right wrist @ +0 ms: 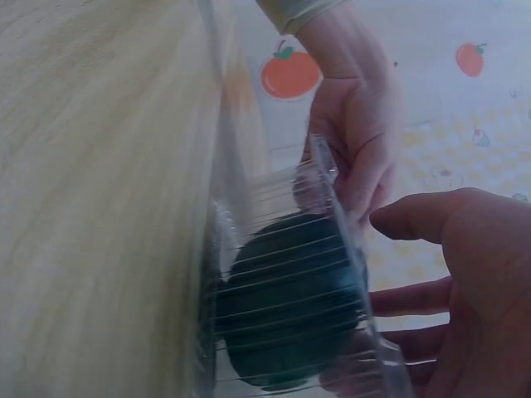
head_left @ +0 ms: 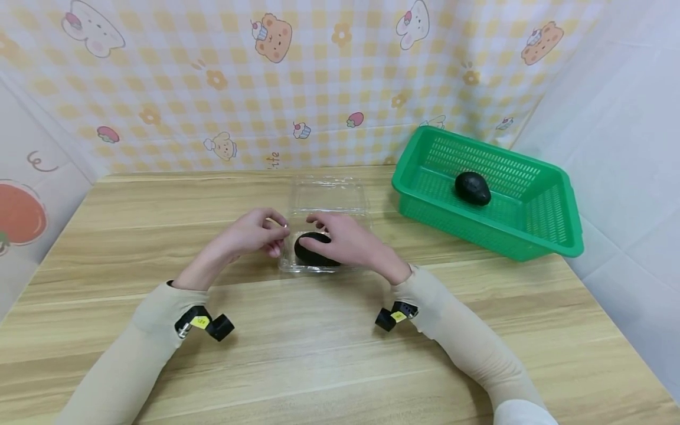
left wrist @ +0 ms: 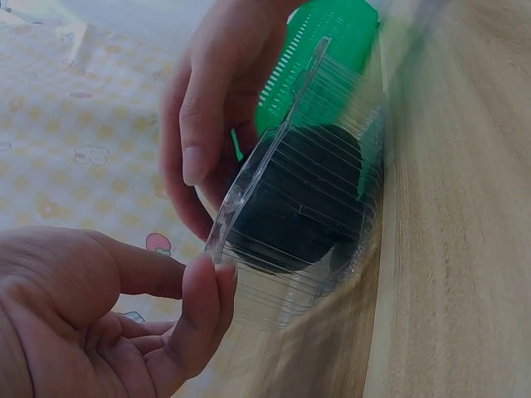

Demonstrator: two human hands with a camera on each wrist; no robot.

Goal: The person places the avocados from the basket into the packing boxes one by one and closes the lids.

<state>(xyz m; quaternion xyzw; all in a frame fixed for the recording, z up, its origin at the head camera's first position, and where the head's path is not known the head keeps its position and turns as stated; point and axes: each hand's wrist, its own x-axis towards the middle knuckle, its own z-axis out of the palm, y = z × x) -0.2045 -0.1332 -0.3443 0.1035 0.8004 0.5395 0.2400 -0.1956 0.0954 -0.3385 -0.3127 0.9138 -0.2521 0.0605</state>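
One dark avocado [head_left: 313, 257] lies in the clear container [head_left: 310, 269] on the table [head_left: 297, 348] in front of you, as the head view shows. Your left hand [head_left: 255, 233] is at the container's left edge, its grip closed in a pinch between thumb and fingers. Your right hand [head_left: 347, 239] is over the container's right side, its thumb passing above the avocado. The lid [head_left: 329, 193] lies back on the far side, toward the checked cloth [head_left: 319, 88]. To your right, a second avocado [head_left: 473, 189] rests in the green basket [head_left: 467, 229].

From your left wrist, you see that hand's thumb and fingertips pinching the container's rim [left wrist: 241, 192], with the avocado showing dark through the ribbed side. Your right hand's fingers hang over the rim near the avocado, and the basket shows behind.

From your right wrist, you see that hand's grip loose and unclosed, thumb apart from the fingers. The avocado lies just beside those fingers, inside the container; you cannot tell whether they touch it. Your left hand shows at the container's far end.
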